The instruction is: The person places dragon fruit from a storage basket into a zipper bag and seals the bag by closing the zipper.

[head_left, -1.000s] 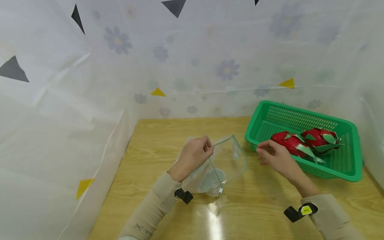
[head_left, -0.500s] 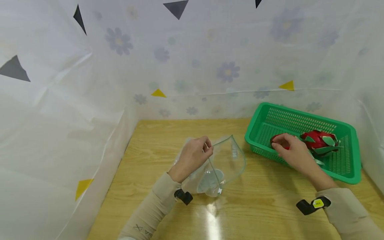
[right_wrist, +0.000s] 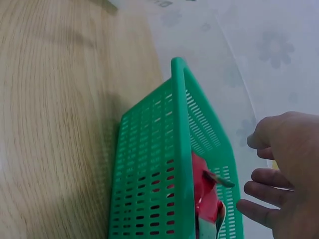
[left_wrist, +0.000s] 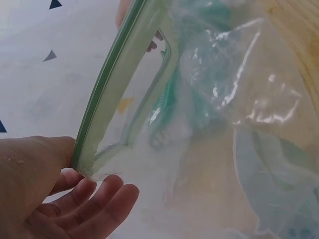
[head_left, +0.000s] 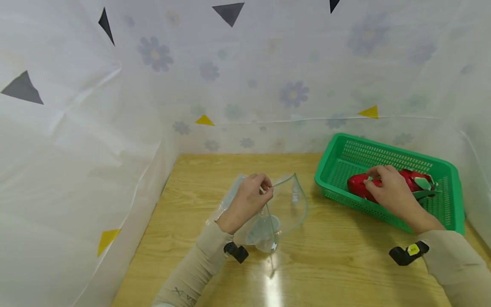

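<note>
My left hand (head_left: 248,198) pinches the rim of a clear zip bag (head_left: 293,202) between thumb and fingers. The bag's mouth gapes toward the right, and its green zip strip (left_wrist: 107,74) runs up from my thumb in the left wrist view. Over the green basket (head_left: 331,187) hovers my right hand (head_left: 391,187), its fingers loosely bent and holding nothing in the right wrist view. Beneath it lies a red dragon fruit (head_left: 358,185), partly hidden by the hand. A second dragon fruit (head_left: 420,181) with green scales lies to its right in the basket.
The basket stands at the right of the wooden table (head_left: 215,170), its perforated side wall (right_wrist: 149,164) rising from the tabletop. A white patterned sheet (head_left: 245,85) closes off the back and sides. Black cameras (head_left: 404,254) are strapped to both wrists.
My right hand has moved right, from the basket's near left rim to above the left dragon fruit. The left hand keeps its pinch on the bag, whose open side has narrowed slightly.
</note>
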Available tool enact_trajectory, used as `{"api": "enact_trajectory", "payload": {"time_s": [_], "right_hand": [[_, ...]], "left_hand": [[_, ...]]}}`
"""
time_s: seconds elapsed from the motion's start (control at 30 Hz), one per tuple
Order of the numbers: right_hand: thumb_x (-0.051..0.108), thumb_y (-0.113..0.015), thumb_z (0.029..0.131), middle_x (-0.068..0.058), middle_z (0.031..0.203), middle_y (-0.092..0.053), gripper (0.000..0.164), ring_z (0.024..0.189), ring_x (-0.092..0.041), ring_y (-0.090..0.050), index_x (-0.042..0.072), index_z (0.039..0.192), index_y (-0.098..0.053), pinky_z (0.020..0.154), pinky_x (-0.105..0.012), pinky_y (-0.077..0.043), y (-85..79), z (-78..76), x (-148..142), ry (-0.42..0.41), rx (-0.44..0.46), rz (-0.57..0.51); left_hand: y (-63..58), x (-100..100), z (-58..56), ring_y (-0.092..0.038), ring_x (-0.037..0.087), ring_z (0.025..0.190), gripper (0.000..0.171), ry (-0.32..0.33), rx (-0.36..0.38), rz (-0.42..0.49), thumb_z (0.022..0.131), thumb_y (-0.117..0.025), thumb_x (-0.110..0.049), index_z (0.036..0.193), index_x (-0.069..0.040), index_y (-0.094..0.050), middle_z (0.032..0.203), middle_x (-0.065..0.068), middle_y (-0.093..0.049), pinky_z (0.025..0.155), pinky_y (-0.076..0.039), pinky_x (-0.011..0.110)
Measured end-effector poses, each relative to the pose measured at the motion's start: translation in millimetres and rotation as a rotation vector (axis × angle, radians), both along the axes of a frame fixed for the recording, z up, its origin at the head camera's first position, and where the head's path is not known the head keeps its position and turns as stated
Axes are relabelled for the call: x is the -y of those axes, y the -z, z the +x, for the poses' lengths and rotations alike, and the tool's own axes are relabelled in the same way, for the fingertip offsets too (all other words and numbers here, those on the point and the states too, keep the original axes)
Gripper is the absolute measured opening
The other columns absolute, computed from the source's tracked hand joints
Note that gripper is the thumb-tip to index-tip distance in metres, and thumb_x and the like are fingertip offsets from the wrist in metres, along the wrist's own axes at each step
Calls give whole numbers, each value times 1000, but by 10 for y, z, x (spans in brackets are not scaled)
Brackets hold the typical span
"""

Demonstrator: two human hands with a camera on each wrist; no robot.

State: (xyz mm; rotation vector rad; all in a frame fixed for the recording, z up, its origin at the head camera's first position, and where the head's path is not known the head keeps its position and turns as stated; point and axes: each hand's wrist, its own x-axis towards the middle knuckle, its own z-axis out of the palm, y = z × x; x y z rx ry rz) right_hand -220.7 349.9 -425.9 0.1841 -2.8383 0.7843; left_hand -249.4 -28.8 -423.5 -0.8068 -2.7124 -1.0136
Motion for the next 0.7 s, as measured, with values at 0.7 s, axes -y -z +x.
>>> {"api": "enact_trajectory", "payload": {"time_s": [0.7], "right_hand": [[23,-66,92,-50,131,-33,74,113,-63,-37,-20,140,-31,84,-71,-42,283,-259,-326,-52,277,190]], "left_hand": [[-1,26,-9,-60,7,72,6,8,108,71,97,-62,-17,96,-12,-62,90,1,-61,60,-52,16]]}}
